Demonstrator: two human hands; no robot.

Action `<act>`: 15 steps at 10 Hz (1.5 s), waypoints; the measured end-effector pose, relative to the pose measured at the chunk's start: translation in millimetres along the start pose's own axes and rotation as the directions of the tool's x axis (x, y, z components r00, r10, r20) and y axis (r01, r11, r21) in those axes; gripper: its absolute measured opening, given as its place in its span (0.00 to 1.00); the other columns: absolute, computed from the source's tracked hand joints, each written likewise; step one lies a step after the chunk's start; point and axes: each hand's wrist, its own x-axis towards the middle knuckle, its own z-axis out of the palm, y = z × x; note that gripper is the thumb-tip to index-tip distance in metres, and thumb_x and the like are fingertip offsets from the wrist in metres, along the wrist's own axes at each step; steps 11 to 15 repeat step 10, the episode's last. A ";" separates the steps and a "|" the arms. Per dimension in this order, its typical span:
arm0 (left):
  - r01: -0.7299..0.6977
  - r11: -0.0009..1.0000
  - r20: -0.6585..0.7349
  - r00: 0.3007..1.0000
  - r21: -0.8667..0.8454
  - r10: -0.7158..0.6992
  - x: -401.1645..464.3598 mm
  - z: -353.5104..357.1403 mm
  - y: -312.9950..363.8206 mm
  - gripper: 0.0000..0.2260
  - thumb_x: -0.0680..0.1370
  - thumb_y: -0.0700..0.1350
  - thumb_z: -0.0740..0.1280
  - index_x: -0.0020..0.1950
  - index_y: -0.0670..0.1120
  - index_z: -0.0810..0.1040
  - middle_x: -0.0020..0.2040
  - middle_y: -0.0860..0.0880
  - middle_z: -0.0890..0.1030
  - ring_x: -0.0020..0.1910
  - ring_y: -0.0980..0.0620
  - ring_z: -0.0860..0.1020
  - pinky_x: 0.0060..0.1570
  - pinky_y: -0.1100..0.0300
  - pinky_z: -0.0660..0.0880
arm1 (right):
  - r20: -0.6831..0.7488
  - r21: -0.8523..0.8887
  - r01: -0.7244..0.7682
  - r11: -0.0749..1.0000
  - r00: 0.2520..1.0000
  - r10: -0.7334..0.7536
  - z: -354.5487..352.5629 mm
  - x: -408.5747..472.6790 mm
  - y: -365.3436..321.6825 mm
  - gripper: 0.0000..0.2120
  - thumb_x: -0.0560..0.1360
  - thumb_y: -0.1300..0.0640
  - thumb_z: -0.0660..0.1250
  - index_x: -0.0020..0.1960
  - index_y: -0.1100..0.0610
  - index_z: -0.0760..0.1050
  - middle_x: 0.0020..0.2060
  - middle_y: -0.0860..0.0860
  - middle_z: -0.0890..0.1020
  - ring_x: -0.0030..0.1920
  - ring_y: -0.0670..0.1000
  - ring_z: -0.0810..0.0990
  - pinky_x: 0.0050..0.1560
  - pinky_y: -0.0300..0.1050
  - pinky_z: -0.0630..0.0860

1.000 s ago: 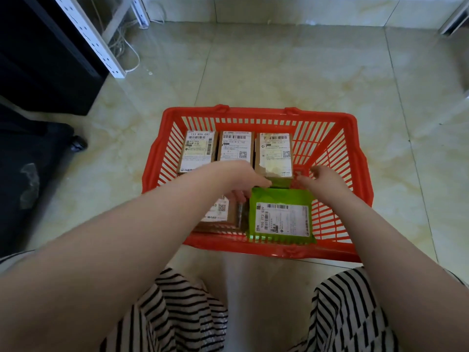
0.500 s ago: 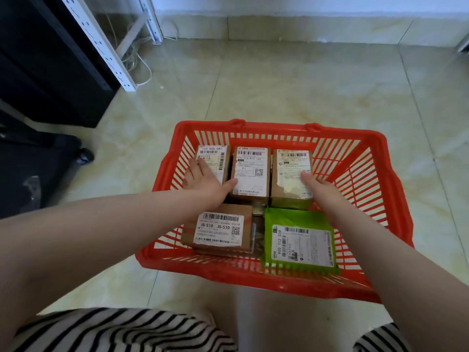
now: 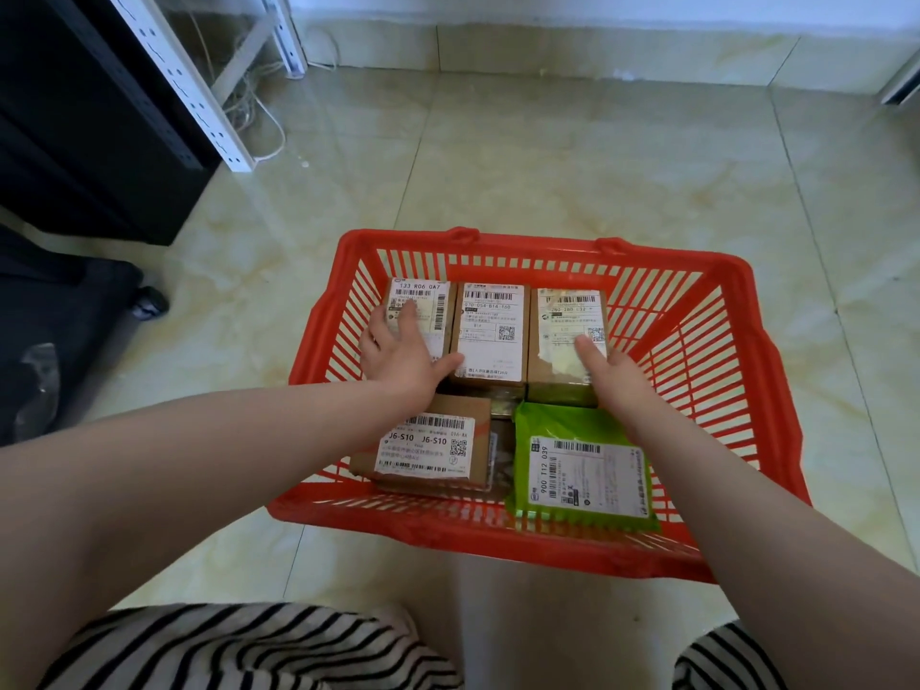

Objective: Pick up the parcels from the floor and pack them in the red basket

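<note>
A red basket (image 3: 737,371) sits on the tiled floor (image 3: 547,156), holding five parcels. The left hand (image 3: 403,353) lies flat, grip apart, on the far-left box (image 3: 428,303); the right hand (image 3: 615,378), fingers straight, presses the far-right box (image 3: 562,311).

Tiled floor (image 3: 572,156) w/ red basket (image 3: 737,390) on it (white rack foot (image 3: 239,159) far left).

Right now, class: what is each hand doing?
Left hand: open, fingers flat on the far-left box.
Right hand: open, fingers on the far-right box.
</note>
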 end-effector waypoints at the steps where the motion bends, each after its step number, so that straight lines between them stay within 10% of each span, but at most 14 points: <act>1: -0.027 0.998 0.032 0.999 0.055 0.025 -2.2 1.4 -2.6 0.47 0.71 0.67 0.64 0.79 0.52 0.41 0.79 0.42 0.41 0.78 0.39 0.44 0.75 0.43 0.47 | -0.006 0.051 0.010 0.999 1.000 -0.009 -0.1 -2.8 -0.7 0.30 0.78 0.38 0.58 0.72 0.56 0.67 0.69 0.55 0.74 0.69 0.59 0.72 0.70 0.55 0.66; 6: -0.081 0.978 0.128 0.990 0.192 0.057 0.5 5.6 -0.5 0.47 0.72 0.71 0.56 0.78 0.50 0.33 0.76 0.37 0.31 0.76 0.39 0.34 0.74 0.44 0.36 | -0.007 0.063 0.081 0.995 0.997 -0.080 4.7 4.9 -0.8 0.25 0.74 0.43 0.68 0.67 0.54 0.73 0.63 0.51 0.80 0.64 0.54 0.76 0.57 0.43 0.68; 10: -0.149 0.966 0.065 0.988 0.212 0.138 2.2 -12.3 11.6 0.42 0.76 0.67 0.57 0.79 0.48 0.39 0.78 0.38 0.35 0.77 0.40 0.37 0.74 0.45 0.38 | -0.156 0.136 0.035 0.990 0.988 -0.014 -0.6 4.8 -0.5 0.45 0.70 0.38 0.70 0.77 0.55 0.54 0.70 0.54 0.72 0.68 0.57 0.73 0.68 0.57 0.70; 15: -0.149 0.966 0.065 0.988 0.212 0.138 2.2 -12.3 11.6 0.42 0.76 0.67 0.57 0.79 0.48 0.39 0.78 0.38 0.35 0.77 0.40 0.37 0.74 0.45 0.38 | -0.156 0.136 0.035 0.990 0.988 -0.014 -0.6 4.8 -0.5 0.45 0.70 0.38 0.70 0.77 0.55 0.54 0.70 0.54 0.72 0.68 0.57 0.73 0.68 0.57 0.70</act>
